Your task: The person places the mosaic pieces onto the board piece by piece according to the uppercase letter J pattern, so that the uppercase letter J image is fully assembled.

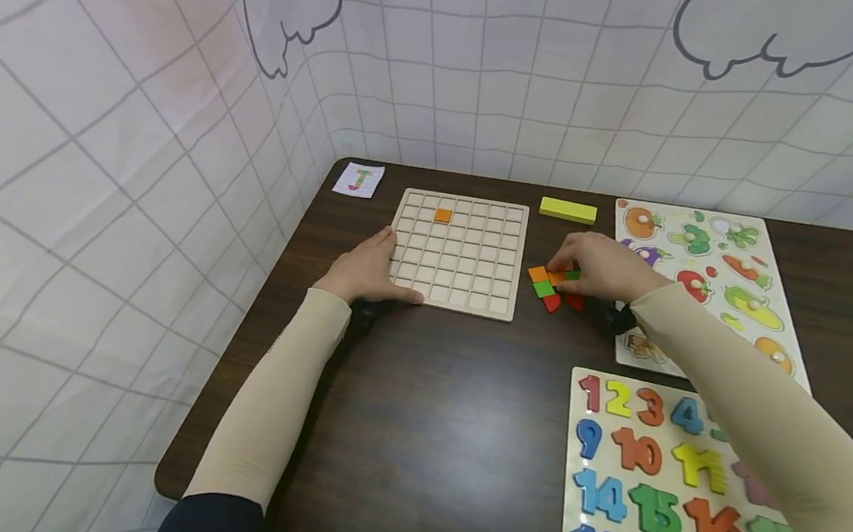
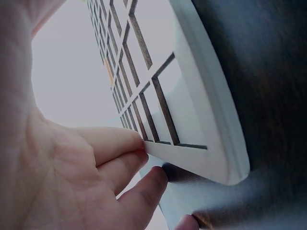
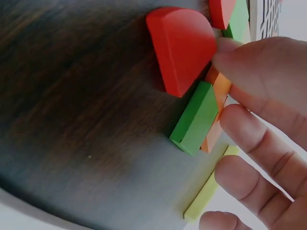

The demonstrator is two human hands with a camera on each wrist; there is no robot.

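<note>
My left hand (image 1: 366, 270) rests at the front-left corner of a pale wooden grid board (image 1: 445, 259), fingers along its left edge and thumb along the front edge. One orange tile (image 1: 442, 215) lies in a cell near the board's upper left. Right of the board, my right hand (image 1: 598, 264) reaches down over a cluster of small coloured blocks. Its thumb and forefinger pinch an orange block (image 3: 221, 87). Beside that block are a green block (image 3: 196, 120) and a red block with a rounded side (image 3: 184, 45). The palm hides part of the cluster in the head view.
A yellow bar (image 1: 568, 210) lies behind the blocks. At the back left is a card with a coloured J (image 1: 359, 180). A vegetable puzzle board (image 1: 672, 208) and a number puzzle board (image 1: 669, 473) lie on the right, partly under my right arm. White grid-patterned cloth borders the table.
</note>
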